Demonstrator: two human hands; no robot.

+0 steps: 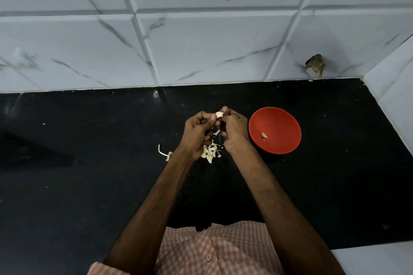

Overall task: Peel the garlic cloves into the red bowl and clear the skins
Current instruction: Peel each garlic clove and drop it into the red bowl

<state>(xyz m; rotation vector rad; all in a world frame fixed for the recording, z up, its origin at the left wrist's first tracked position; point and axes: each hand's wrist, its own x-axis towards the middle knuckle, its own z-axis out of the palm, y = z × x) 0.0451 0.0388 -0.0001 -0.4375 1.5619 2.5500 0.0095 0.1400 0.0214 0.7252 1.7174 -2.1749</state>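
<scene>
Black counter (89,185) runs under both hands; red bowl (275,130) sits just right of the right hand (235,128), prob so peeled cloves drop straight in w/o reaching, one clove (264,135) already inside. Left hand (197,133) & right hand both pinch a garlic clove (219,114) between fingertips, held up over the skins (210,152) so peelings fall onto one pile below the wrists; stem bit (165,153) lies just left of the left wrist.
</scene>
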